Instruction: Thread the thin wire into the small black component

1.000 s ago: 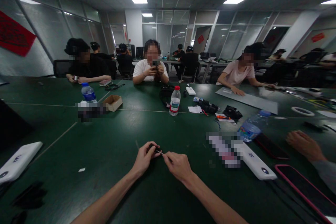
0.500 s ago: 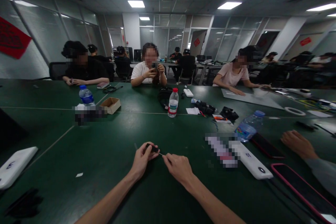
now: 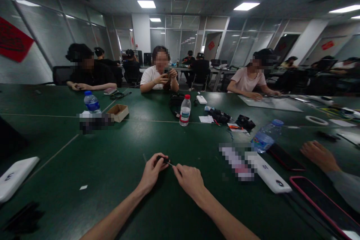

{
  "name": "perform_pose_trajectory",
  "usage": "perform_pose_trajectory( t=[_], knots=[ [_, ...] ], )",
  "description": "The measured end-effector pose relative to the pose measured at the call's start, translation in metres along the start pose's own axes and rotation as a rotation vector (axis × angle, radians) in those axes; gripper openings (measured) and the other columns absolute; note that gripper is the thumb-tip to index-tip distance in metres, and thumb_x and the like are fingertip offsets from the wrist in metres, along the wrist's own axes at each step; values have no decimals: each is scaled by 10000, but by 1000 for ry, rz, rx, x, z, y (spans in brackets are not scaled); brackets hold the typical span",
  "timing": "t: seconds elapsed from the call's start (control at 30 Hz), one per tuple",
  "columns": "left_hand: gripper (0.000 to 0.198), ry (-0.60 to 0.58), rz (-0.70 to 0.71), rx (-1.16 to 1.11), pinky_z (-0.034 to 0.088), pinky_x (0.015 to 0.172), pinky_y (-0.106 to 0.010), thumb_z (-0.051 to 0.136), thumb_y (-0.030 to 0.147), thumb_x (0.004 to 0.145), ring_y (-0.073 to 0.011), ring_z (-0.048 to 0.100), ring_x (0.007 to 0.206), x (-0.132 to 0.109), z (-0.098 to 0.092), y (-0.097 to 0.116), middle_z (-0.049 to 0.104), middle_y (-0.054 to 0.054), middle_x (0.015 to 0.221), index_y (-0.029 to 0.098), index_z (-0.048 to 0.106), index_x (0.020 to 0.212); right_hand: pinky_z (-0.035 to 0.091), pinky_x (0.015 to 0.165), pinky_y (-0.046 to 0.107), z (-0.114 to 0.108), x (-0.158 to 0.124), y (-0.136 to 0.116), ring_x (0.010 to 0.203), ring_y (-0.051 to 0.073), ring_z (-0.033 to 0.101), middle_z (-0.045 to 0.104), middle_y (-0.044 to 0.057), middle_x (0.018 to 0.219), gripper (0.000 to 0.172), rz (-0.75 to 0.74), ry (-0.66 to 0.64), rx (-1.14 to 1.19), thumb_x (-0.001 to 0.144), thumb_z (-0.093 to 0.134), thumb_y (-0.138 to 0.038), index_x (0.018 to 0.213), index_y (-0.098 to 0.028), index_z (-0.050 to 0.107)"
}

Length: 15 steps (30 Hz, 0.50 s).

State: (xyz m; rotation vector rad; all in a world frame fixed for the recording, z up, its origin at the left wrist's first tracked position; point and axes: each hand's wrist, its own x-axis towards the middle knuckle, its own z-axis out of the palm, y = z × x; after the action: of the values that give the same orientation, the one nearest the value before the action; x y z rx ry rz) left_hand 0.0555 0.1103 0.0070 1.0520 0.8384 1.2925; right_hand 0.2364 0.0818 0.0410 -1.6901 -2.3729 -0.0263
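Above the green table [image 3: 118,180], my left hand [image 3: 151,172] is closed around a small black part [image 3: 162,158], its fingers hiding much of it. My right hand [image 3: 190,180] pinches a thin screwdriver [image 3: 170,164]; only its slim metal shaft shows, and the handle is hidden in my fingers. The shaft points left to the black part, and its tip seems to meet it, though the contact is too small to make out. Both hands are close together near the middle of the table.
A red-capped bottle [image 3: 185,111] and a small cardboard box [image 3: 118,113] stand farther back. On the right are a white power bank [image 3: 268,172], a blue-capped bottle [image 3: 267,136], a pink-edged phone [image 3: 323,200] and another person's hand [image 3: 320,155]. Another white power bank [image 3: 18,178] lies left.
The black part has turned slightly in my left hand. My right hand has shifted a little to the left with the screwdriver. Across the table, the person at right has moved their hands.
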Motion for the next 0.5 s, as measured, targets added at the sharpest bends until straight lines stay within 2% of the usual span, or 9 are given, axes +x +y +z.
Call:
perform_pose_trajectory(
  t=[0.17,0.37,0.43,0.5],
  knots=[
    [325,1,-5,1,542,938,-452,673,436,814,-249,659,1020,-2,1,2,678,-96,1081,173,636,1001,342,527,220,0,0,-1,614,150,651,713,34,777,431,12,5,-7,1023,275,-407,882,-225,639],
    [338,-16,-18,-22,557,908,-446,670,454,812,-251,683,980,-3,2,7,694,-96,1054,175,615,997,302,505,196,0,-1,8,555,117,605,700,36,740,489,-44,42,50,1025,248,-413,848,-203,652],
    [343,-21,-27,-10,567,886,-434,669,458,809,-249,688,961,-2,3,7,695,-94,1040,173,611,991,289,500,193,3,-3,6,532,102,580,692,34,716,513,-96,81,95,1027,233,-402,828,-194,657],
    [345,-11,-36,13,576,864,-416,676,459,799,-246,692,939,-2,4,8,692,-90,1025,169,613,975,279,503,197,8,-6,1,520,93,562,682,26,676,517,-211,128,135,1019,253,-403,779,-190,659]
  ],
)
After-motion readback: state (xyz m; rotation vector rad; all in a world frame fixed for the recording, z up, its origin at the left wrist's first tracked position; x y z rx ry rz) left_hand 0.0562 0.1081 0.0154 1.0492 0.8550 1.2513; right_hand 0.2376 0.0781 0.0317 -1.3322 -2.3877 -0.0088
